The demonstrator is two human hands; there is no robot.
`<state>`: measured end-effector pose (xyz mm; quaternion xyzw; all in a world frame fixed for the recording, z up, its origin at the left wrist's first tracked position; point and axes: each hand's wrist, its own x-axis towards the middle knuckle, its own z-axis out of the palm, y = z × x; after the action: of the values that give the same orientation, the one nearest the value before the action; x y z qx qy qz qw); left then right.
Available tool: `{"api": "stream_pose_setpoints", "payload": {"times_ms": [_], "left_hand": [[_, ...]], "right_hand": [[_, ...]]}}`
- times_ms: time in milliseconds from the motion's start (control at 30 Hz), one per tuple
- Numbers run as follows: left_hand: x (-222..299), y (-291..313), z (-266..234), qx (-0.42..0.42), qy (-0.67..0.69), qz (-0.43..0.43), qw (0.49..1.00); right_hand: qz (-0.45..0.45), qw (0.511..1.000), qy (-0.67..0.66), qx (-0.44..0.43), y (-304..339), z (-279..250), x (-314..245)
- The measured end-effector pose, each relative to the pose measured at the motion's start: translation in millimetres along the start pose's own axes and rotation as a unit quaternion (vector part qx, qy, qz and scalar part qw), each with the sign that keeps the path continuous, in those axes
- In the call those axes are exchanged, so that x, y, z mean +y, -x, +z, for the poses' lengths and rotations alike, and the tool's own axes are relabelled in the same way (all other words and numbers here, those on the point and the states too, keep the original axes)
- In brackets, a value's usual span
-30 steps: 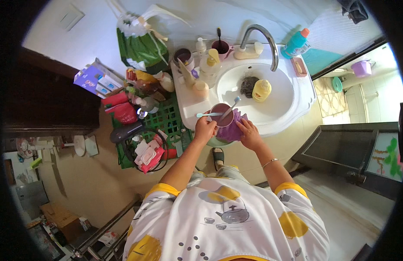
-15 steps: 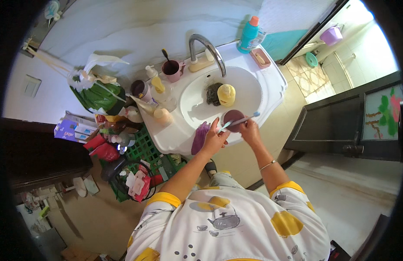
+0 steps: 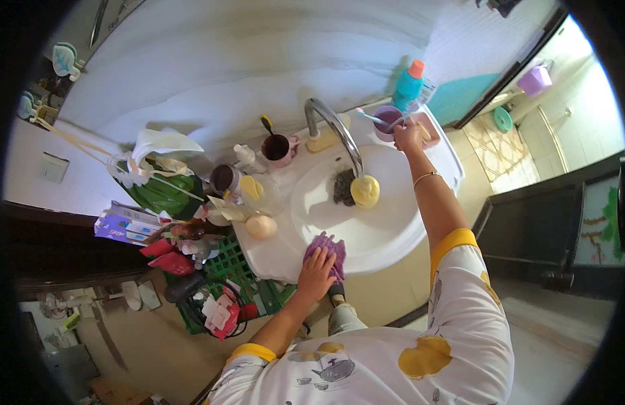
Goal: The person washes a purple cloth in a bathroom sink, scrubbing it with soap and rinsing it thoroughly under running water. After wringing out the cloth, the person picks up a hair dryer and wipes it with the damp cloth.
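Observation:
At the back right of the white washbasin (image 3: 312,233), my right hand (image 3: 410,137) is closed on a purple cup (image 3: 391,121) by its near side. A toothbrush (image 3: 370,116) leans out over the cup's left rim, and a second brush handle seems to stand on the right. My left hand (image 3: 317,273) lies with its fingers stretched on a crumpled purple cloth (image 3: 334,251) at the basin's front edge. Inside the bowl are a dark scrubber (image 3: 343,187) and a yellow round thing (image 3: 365,192), below the spout of the chrome tap (image 3: 334,128).
A pink soap dish (image 3: 430,130) and a turquoise bottle (image 3: 408,84) stand beside the cup. Along the left rim are a pink mug (image 3: 278,150) with a brush, a dark-mouthed cup (image 3: 224,179), and bottles. A green crate (image 3: 235,260) with several items sits lower left.
My right hand has carried the cup from the basin's front to its back right, with a toothbrush now in it. My left hand has let go of a toothbrush and come down onto the cloth.

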<state>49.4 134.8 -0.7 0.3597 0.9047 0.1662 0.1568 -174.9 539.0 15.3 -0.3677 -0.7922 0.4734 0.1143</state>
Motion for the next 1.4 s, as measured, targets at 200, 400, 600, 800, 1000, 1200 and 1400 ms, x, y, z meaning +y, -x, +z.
{"api": "stream_pose_setpoints", "payload": {"times_ms": [200, 400, 600, 800, 1000, 1200, 1400], "left_hand": [[-21, -7, -4, -0.044, 0.045, 0.001, 0.998], [-24, -20, -6, -0.051, 0.009, 0.004, 0.999], [-24, -27, -3, -0.011, -0.018, 0.027, 0.999], [-41, -14, 12, 0.039, -0.010, -0.008, 0.999], [-80, 57, 4, 0.151, -0.042, -0.136, 0.978], [-101, 70, 5, 0.168, -0.009, -0.145, 0.975], [-96, 99, 0, 0.164, 0.101, -0.147, 0.970]], "right_hand": [[0.020, 1.000, -0.001, 0.017, -29, 40, -20], [0.038, 0.997, -0.065, 0.001, -31, 39, -16], [-0.028, 0.991, -0.128, 0.013, -6, 23, 13], [-0.077, 0.975, -0.191, -0.087, 168, -4, 75], [-0.155, 0.939, -0.025, -0.305, 359, 19, 108], [-0.417, 0.825, 0.137, -0.355, 433, 85, 47], [-0.471, 0.805, 0.246, -0.266, 438, 135, 54]]}}
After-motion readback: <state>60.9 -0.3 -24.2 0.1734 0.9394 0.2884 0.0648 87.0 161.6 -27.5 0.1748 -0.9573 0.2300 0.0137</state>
